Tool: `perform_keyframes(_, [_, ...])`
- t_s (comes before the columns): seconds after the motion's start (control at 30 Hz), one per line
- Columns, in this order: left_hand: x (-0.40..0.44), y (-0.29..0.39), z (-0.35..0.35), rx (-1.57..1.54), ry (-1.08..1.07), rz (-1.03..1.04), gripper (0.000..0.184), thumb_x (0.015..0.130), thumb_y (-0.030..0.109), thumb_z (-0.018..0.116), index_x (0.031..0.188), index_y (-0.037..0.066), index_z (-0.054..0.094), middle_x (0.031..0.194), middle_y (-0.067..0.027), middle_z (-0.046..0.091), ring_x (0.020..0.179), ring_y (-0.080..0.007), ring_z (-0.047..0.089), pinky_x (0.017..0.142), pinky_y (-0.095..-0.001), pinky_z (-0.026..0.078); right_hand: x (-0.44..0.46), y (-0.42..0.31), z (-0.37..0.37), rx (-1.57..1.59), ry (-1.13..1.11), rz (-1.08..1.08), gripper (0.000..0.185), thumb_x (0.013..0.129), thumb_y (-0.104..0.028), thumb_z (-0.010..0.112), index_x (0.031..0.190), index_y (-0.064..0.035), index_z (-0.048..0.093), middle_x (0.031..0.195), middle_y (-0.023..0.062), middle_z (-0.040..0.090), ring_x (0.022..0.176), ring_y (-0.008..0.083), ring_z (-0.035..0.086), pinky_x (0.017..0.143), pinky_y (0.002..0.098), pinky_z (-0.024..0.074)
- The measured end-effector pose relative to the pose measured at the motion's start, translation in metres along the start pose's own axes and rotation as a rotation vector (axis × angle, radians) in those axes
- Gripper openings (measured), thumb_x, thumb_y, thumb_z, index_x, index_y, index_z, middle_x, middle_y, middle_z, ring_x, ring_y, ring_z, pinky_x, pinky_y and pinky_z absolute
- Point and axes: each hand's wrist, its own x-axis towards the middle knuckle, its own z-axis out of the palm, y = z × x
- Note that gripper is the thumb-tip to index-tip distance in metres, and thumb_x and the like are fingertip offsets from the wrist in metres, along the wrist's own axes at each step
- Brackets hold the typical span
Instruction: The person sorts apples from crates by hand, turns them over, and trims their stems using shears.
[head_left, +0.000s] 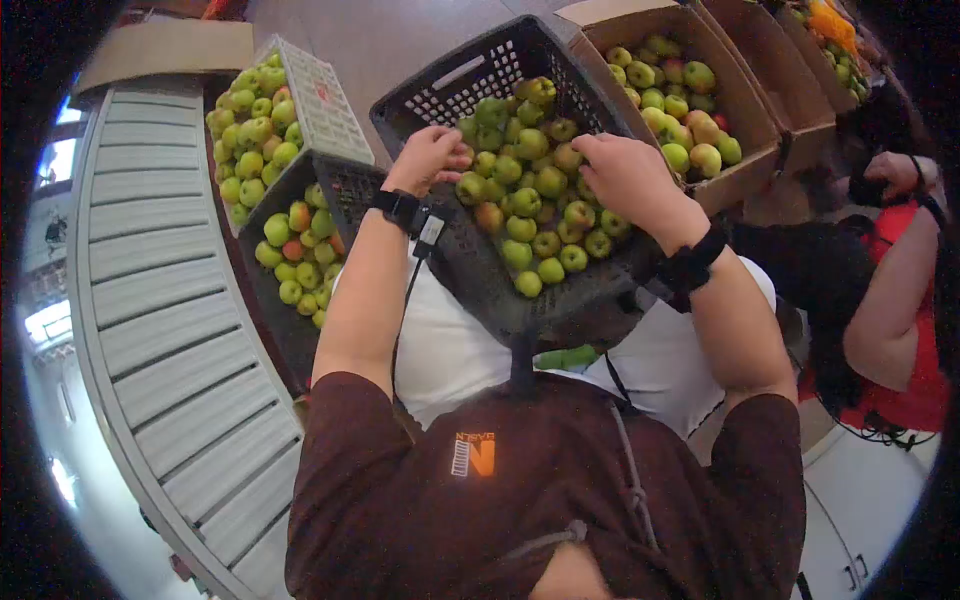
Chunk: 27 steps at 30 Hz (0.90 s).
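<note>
A black plastic crate sits tilted in front of my lap, filled with green apples, some blushed red. Over its left side, my left hand is open with loosely curled, separated fingers and nothing visible in them. My right hand reaches in from the right side, its fingertips closed on a reddish-green apple on top of the pile. Part of the right fingers is hidden behind the hand. Both wrists wear black straps.
On the left are a white crate and a dark crate of apples, beside a slatted grey conveyor. Cardboard boxes with apples stand at the right. Another person's arm is at far right.
</note>
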Motion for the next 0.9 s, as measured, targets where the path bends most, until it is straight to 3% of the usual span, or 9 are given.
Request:
perform_keyframes(0.13, [0.023,0.005,0.015,0.106,0.067,-0.042,0.035,0.088,0.026,0.052,0.111,0.000,0.047,0.099,-0.0104,0.058,0.084,-0.0179,0.062,0.062,-0.0312,0.054,0.000,0.000,-0.004,0.001,-0.028,0.007,0.016,0.077,-0.013,0.056,0.092,-0.0075,0.055,0.081,0.0116,0.059,0.077,0.0307,0.059,0.066,0.0409,0.0483])
perform_keyframes(0.23, [0.058,-0.013,0.038,0.202,0.158,0.038,0.032,0.083,0.025,0.054,0.100,-0.002,0.051,0.081,-0.0078,0.058,0.067,-0.0158,0.061,0.048,-0.0258,0.049,0.002,0.003,-0.004,-0.016,-0.033,0.027,0.014,0.077,-0.013,0.055,0.090,-0.0080,0.054,0.079,0.0113,0.059,0.074,0.0303,0.060,0.064,0.0401,0.0488])
perform_keyframes(0.3, [0.089,-0.038,0.045,0.402,0.137,0.044,0.034,0.079,0.029,0.057,0.087,-0.005,0.055,0.073,-0.0128,0.060,0.060,-0.0205,0.062,0.049,-0.0324,0.050,0.002,0.003,-0.005,-0.026,-0.051,0.036,0.012,0.077,-0.013,0.055,0.088,-0.0082,0.054,0.078,0.0112,0.058,0.071,0.0305,0.060,0.062,0.0398,0.0491])
perform_keyframes(0.37, [0.115,-0.073,0.051,0.545,0.201,0.019,0.037,0.076,0.031,0.059,0.085,-0.005,0.058,0.078,-0.0163,0.063,0.067,-0.0275,0.063,0.059,-0.0390,0.052,-0.001,0.003,-0.006,-0.047,-0.016,-0.009,0.013,0.075,-0.011,0.056,0.086,-0.0071,0.054,0.076,0.0104,0.058,0.068,0.0291,0.060,0.060,0.0390,0.0492])
perform_keyframes(0.47, [0.131,-0.110,0.067,0.996,0.365,0.003,0.040,0.075,0.032,0.062,0.094,-0.003,0.059,0.095,-0.0192,0.062,0.089,-0.0312,0.061,0.077,-0.0404,0.050,0.000,0.002,-0.007,-0.081,-0.092,-0.020,0.015,0.070,-0.010,0.059,0.084,-0.0057,0.053,0.075,0.0092,0.058,0.068,0.0269,0.061,0.059,0.0372,0.0491])
perform_keyframes(0.63, [0.149,-0.155,0.057,1.185,0.234,-0.336,0.040,0.078,0.029,0.061,0.111,0.008,0.056,0.128,-0.0167,0.043,0.118,-0.0325,0.042,0.091,-0.0438,0.043,0.001,0.006,0.002,-0.047,-0.060,-0.070,0.016,0.069,-0.009,0.059,0.083,-0.0062,0.052,0.074,0.0076,0.057,0.068,0.0252,0.060,0.060,0.0353,0.0473])
perform_keyframes(0.77, [0.130,-0.133,0.066,1.192,0.266,-0.379,0.033,0.085,0.021,0.049,0.115,0.007,0.053,0.124,-0.0165,0.046,0.116,-0.0351,0.043,0.089,-0.0477,0.043,0.007,0.002,0.004,-0.061,-0.144,-0.054,0.017,0.067,-0.009,0.060,0.082,-0.0067,0.052,0.074,0.0071,0.057,0.067,0.0234,0.060,0.059,0.0342,0.0458])
perform_keyframes(0.87, [0.177,-0.198,0.043,1.365,0.221,-0.371,0.032,0.087,0.023,0.047,0.115,0.009,0.054,0.123,-0.0166,0.046,0.115,-0.0351,0.044,0.089,-0.0469,0.043,0.008,0.000,0.005,-0.037,-0.091,-0.062,0.016,0.066,-0.009,0.060,0.079,-0.0066,0.052,0.072,0.0070,0.057,0.066,0.0230,0.060,0.058,0.0334,0.0455])
perform_keyframes(0.9, [0.169,-0.187,0.046,1.379,0.187,-0.392,0.032,0.087,0.022,0.047,0.116,0.010,0.053,0.123,-0.0166,0.045,0.114,-0.0348,0.045,0.089,-0.0469,0.043,0.008,0.000,0.005,-0.028,-0.086,-0.061,0.015,0.066,-0.009,0.059,0.079,-0.0065,0.052,0.071,0.0070,0.057,0.066,0.0230,0.060,0.058,0.0333,0.0455])
